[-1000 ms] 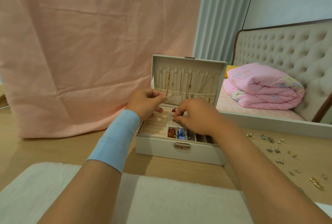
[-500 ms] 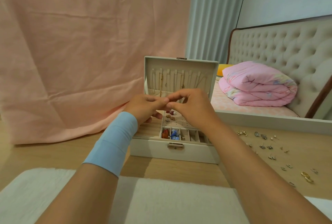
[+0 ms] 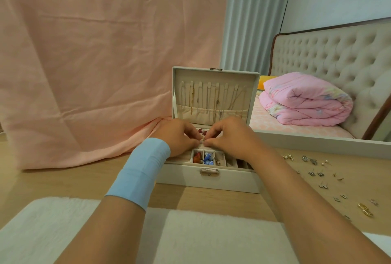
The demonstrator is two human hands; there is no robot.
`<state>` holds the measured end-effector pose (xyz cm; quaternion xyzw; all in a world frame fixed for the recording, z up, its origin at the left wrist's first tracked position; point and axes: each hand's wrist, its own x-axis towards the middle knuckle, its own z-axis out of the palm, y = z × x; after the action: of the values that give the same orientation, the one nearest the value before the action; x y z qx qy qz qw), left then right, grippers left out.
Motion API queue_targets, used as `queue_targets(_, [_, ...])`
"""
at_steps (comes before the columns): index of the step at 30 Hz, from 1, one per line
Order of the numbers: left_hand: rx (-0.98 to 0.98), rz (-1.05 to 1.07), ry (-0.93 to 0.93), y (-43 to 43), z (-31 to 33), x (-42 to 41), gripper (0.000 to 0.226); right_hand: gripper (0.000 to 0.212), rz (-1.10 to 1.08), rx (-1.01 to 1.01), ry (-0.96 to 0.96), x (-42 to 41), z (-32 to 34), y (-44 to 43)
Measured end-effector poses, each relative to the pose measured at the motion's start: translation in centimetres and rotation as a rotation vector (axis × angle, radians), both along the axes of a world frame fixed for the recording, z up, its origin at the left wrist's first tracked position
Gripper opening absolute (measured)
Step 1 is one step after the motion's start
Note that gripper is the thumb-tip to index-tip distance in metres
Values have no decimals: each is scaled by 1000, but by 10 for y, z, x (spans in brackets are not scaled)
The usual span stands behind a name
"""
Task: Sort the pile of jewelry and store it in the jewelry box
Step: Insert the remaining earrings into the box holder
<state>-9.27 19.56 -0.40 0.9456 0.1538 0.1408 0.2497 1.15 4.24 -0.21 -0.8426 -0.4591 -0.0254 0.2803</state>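
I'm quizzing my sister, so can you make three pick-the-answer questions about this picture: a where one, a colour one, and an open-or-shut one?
1. Where do the loose earrings lie?
A) on the table, right of the jewelry box
B) on the bed
C) on the white rug

2. What colour is the band on the left wrist?
A) red
B) blue
C) green

3. How is the box's lid?
A) shut
B) open, standing upright
C) taken off

Answers: 1 A, they dot the bare wood beside the box; 2 B, it is light blue; 3 B, necklaces hang inside it.
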Motion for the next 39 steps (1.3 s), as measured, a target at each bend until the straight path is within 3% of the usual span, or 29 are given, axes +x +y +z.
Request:
queue_targets(8, [15,-25,-44,2,-7,3,6,8,-16,-31,-183,-2,-3,1])
queue_targets(19, [43,-23,20,-1,-3,3,13,31,79,-132,-5,1,5,-2])
queue_targets(29, [145,-51,-98,-34,9,5,19,24,-72,45,-19,26,18,-68])
queue_targets(33, [151,-167,-122,-84,9,18,21,23,-187,-63,19,49,12,-124])
queue_targets(39, [251,-278,34,-152,2,65,25,25,-290,-227,50,75,-13,-169])
